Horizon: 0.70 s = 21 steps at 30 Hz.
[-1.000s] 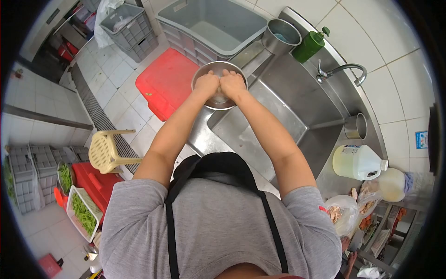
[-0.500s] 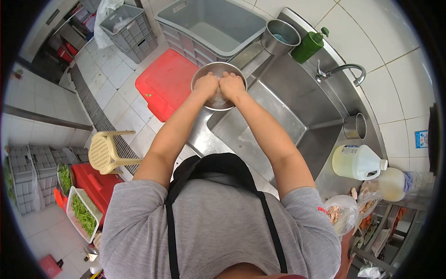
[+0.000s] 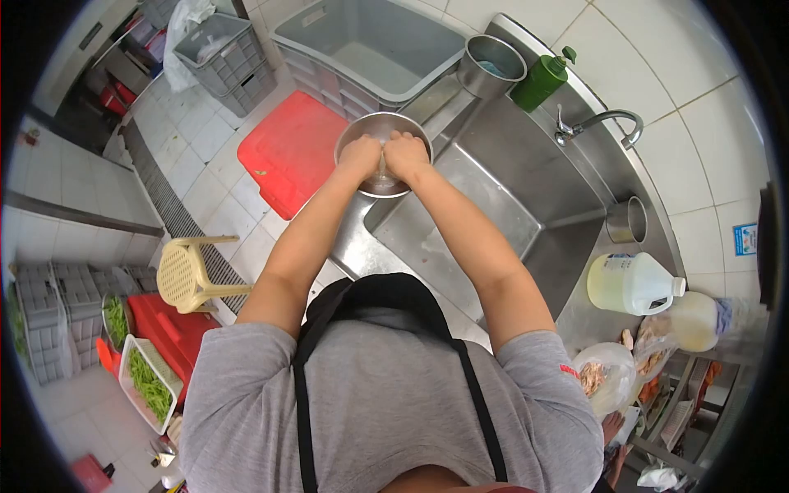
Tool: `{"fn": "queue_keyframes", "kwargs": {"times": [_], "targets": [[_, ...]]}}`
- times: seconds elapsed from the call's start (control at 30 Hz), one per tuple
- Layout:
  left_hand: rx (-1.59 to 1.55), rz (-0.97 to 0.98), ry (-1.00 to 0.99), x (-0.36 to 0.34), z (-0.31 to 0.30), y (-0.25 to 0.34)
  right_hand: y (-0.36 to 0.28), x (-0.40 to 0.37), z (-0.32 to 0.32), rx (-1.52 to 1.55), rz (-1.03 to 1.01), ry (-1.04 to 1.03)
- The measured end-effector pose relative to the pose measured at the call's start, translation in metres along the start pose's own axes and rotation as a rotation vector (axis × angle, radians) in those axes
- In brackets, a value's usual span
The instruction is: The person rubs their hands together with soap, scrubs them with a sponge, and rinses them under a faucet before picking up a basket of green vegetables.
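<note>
Currently, round silver-grey metal bowl [image 3: 380, 124]: open-topped, smooth-walled. Left hand [image 3: 360, 156] and right hand [image 3: 407, 154] side by side inside, fingers curled; anything gripped is hidden, cannot tell.

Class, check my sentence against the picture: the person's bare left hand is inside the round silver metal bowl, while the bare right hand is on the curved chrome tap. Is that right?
Not quite: the bare right hand is not on the curved chrome tap. The head view shows it inside the round silver metal bowl, beside the bare left hand.
</note>
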<state>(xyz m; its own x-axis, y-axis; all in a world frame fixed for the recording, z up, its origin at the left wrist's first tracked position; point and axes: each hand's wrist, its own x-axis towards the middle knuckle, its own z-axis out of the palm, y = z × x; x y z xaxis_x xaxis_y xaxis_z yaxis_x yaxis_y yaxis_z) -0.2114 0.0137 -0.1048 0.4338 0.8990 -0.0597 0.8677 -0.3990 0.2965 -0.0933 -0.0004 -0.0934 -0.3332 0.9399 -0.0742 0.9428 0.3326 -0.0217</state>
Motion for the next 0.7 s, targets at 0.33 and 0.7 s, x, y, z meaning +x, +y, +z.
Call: {"fn": "queue_keyframes", "kwargs": {"times": [0.33,0.7], "targets": [[0.03,-0.045,0.035,0.004,0.003,-0.001,0.0,0.002,0.006,-0.024,0.014,0.062],[0.025,-0.012,0.051,0.002,0.002,-0.001,-0.003,0.003,0.002,-0.021,0.019,-0.007]]}}
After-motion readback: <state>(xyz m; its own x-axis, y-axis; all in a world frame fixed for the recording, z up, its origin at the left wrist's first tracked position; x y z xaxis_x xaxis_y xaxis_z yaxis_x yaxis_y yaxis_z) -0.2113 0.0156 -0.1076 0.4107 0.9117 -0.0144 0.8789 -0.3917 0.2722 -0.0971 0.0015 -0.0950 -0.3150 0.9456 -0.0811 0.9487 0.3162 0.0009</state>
